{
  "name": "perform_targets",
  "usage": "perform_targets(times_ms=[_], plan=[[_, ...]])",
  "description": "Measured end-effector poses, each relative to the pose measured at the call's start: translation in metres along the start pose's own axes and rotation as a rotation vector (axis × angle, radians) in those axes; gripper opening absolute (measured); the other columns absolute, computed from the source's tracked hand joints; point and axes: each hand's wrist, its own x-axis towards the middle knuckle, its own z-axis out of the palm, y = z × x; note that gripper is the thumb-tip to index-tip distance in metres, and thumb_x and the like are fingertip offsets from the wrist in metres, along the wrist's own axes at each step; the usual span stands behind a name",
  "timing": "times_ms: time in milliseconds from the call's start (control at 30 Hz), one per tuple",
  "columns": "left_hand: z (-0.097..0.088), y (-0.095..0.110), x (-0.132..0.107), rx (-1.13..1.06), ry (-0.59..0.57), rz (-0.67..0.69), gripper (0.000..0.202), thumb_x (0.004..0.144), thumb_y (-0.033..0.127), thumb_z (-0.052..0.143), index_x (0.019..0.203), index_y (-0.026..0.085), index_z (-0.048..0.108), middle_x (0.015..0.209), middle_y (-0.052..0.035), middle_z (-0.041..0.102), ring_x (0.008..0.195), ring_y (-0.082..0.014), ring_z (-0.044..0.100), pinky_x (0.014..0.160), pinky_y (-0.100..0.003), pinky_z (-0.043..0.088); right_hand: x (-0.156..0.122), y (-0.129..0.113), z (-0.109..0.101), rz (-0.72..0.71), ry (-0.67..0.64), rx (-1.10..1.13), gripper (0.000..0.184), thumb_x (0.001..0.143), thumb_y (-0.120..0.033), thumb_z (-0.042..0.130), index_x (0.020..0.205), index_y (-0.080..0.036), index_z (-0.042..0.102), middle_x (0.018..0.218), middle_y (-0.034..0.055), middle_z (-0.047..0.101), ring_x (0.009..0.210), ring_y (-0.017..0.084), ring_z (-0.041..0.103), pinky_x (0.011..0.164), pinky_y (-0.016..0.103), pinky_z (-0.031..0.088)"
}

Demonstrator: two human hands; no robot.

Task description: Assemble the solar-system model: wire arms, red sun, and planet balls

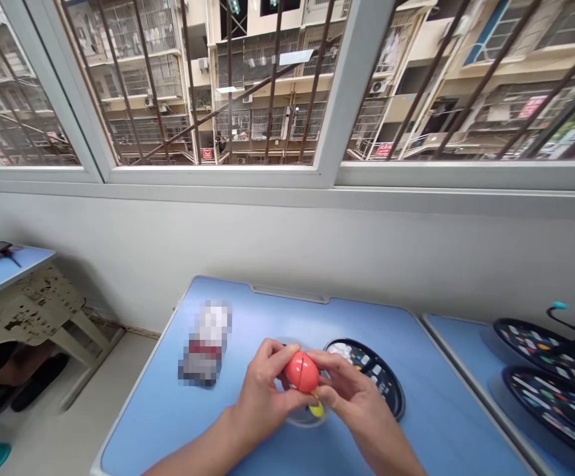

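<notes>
Now, red ball (307,374): up in my fingertips, above the blue table (247,311), about midway between its left and right edges; glossy, with a dark seam across it
Left hand (261,380): fingers bent round the ball's left side, gripping it; thumb low
Right hand (359,396): fingers gripping the right side, thumb low as well
Handling: probably light and stiff, a plastic shell by its shine; smooth enough to slip from damp fingers; the seam might give under a hard squeeze
Best hold: fingertips spread either side of the seam, at the widest part, thumbs supporting beneath
Yellow piece (317,406): just below the ball, near my right thumb; joined to it or lying lower, I cannot tell
Clear bowl (307,422): on the table under my hands; round, see-through; mostly hidden, so its contents stay uncertain
Dark tray (398,400): just beside the bowl, toward the table's right edge; a white bundle (341,350) sits at its far-left side; small coloured shapes fill the floor, printed or loose I cannot tell
</notes>
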Motion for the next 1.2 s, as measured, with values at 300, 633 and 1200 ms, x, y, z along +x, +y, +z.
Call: perform_targets(times_ms=[300,633,1200], plan=[[0.001,-0.001,-0.001,-0.137,-0.089,-0.029,0.05,0.074,0.033,0.062,0.121,0.021,0.051,0.102,-0.0097,0.059,0.089,-0.0211,0.056,0.075,-0.03,0.051,0.004,-0.013,0.003,0.01,-0.015,-0.022,0.047,0.063,-0.048,0.07,0.102,-0.022,0.061,0.1,0.0089,0.063,0.091,0.025,0.06,0.083,0.039,0.048],[-0.002,-0.002,0.001,-0.229,-0.121,-0.084,0.051,0.062,0.037,0.073,0.11,0.023,0.061,0.092,-0.0047,0.065,0.082,-0.0217,0.06,0.074,-0.031,0.052,0.0,-0.007,0.007,0.004,-0.042,0.061,0.048,0.056,-0.056,0.071,0.088,-0.023,0.057,0.083,0.0012,0.058,0.077,0.018,0.056,0.073,0.031,0.046],[-0.004,-0.009,0.003,-0.094,-0.129,0.073,0.069,0.064,0.043,0.069,0.125,0.022,0.047,0.104,-0.009,0.064,0.082,-0.0196,0.063,0.072,-0.031,0.054,-0.008,-0.036,0.005,-0.005,0.039,-0.019,0.032,0.067,-0.038,0.069,0.09,-0.021,0.055,0.088,0.005,0.064,0.084,0.021,0.06,0.075,0.034,0.047]])
